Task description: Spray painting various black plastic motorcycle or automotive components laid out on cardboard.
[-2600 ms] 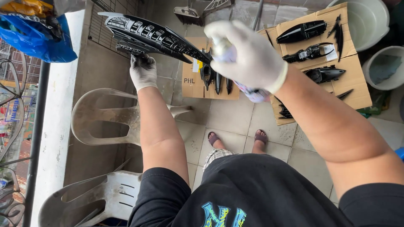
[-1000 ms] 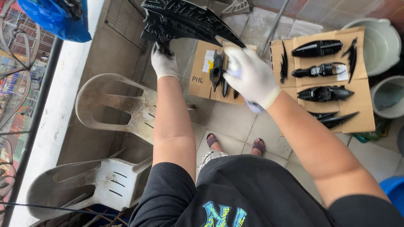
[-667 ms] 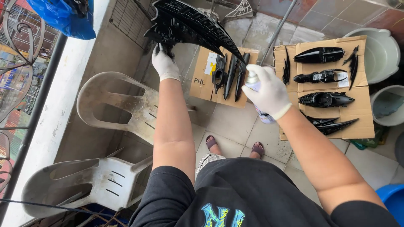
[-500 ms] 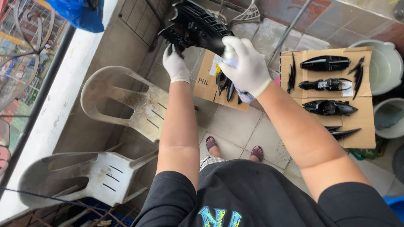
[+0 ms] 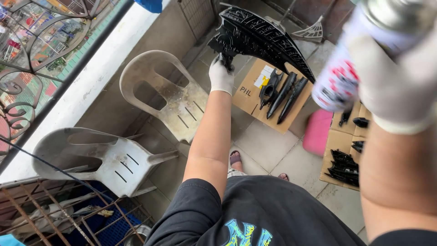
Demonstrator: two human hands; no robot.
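Left hand (image 5: 221, 75), in a white glove, grips the black grille-like plastic panel (image 5: 261, 38) by its lower edge, fingers closed tight around it. Arm is stretched out, so the panel hangs in the air above the floor and well clear of the body, probably to keep its faces free on all sides and away from clothing.

Right hand (image 5: 396, 86), also gloved, is raised close to the camera, fingers wrapped around a spray can (image 5: 346, 75). The can sits to the right of the panel and apart from it; I cannot tell which way the nozzle points.

Below the panel, a flattened cardboard sheet (image 5: 255, 91) lies on the tiled floor (image 5: 264, 146) with several slim black parts (image 5: 284, 93) laid side by side, not touching the tiles; likely the card shields the floor. More black pieces rest on a second cardboard sheet (image 5: 337, 146) at right. Two worn plastic chairs (image 5: 168, 98) stand at left.
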